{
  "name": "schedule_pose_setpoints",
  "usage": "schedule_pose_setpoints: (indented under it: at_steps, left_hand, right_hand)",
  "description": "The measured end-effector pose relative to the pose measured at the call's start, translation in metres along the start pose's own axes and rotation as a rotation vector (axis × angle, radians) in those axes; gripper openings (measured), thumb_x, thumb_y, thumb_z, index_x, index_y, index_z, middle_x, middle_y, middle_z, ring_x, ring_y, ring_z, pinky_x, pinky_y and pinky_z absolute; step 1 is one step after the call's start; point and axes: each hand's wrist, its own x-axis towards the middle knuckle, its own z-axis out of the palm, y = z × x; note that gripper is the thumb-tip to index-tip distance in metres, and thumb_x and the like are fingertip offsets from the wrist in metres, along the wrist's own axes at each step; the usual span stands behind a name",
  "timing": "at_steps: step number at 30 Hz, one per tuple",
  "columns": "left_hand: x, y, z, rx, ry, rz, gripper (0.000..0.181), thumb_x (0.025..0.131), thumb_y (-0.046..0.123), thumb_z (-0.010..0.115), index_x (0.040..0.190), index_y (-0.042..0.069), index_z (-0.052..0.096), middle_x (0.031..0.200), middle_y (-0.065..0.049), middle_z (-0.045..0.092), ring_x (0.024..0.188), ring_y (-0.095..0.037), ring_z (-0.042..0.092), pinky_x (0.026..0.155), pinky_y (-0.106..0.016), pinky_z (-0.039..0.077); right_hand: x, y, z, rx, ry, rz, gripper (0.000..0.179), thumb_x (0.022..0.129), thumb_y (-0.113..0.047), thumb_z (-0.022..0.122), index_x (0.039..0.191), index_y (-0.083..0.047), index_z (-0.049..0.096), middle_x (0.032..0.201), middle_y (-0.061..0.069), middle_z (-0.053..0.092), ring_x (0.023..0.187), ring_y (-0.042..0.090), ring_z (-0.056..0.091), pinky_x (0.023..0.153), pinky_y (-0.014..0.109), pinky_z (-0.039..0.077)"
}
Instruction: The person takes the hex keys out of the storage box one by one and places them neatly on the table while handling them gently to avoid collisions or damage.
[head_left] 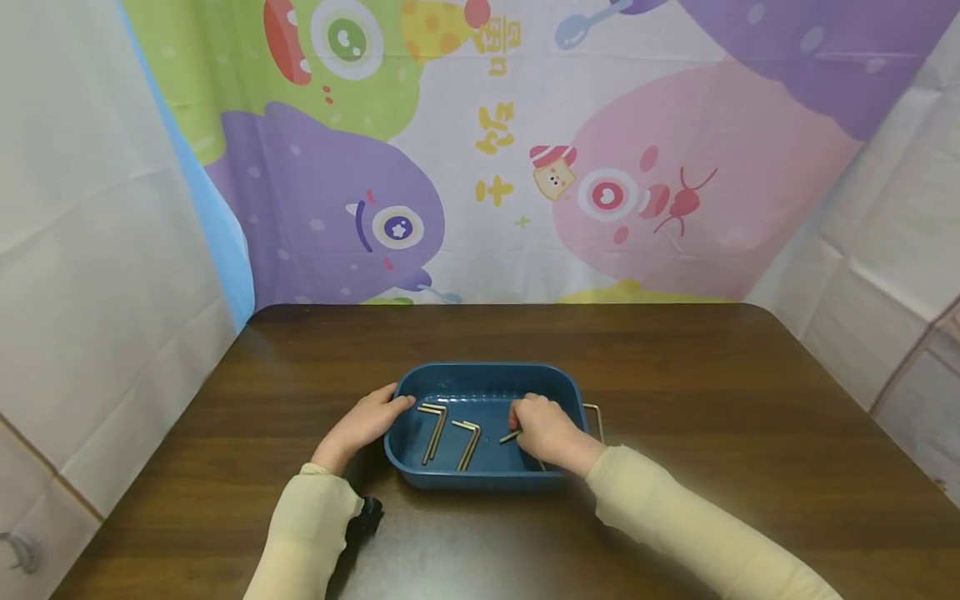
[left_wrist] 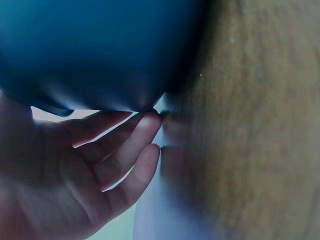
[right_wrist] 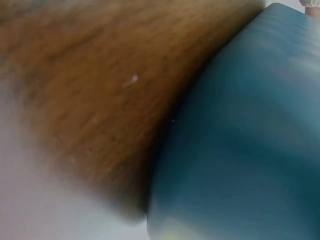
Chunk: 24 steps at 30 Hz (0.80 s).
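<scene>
A blue rectangular bin with rounded corners stands on the table. At its left end my left hand grips the rim, thumb over the edge and fingers against the outer wall; the left wrist view shows those fingers nearly straight. My right hand reaches inside at the right end with curled fingers, pinching a brass-coloured hex key whose end sticks out at the left. More hex keys lie on the floor of the bin: a left pair and a middle pair. In the right wrist view the bin's outer wall hides the hand.
Another hex key shows just outside the bin's right wall. The brown wooden table runs back to a printed cartoon curtain. Pale cloth hangs at both sides. A black strap is at the left sleeve.
</scene>
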Motion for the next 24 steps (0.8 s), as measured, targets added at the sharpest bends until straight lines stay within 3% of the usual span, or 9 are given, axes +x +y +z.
schedule_pose_setpoints:
  at_steps: [24]
  left_hand:
    - [0.000,-0.001,0.001,-0.002,0.003,-0.001,0.052,0.095,0.030,0.039,0.137,-0.001,0.036,0.133,-0.021,0.045,0.119,-0.036,0.046,0.098,-0.054,0.034]
  right_hand:
    - [-0.005,0.003,-0.020,0.103,0.061,0.009,0.015,0.073,0.002,0.062,0.069,-0.012,0.058,0.070,0.000,0.047,0.065,0.014,0.043,0.056,0.027,0.038]
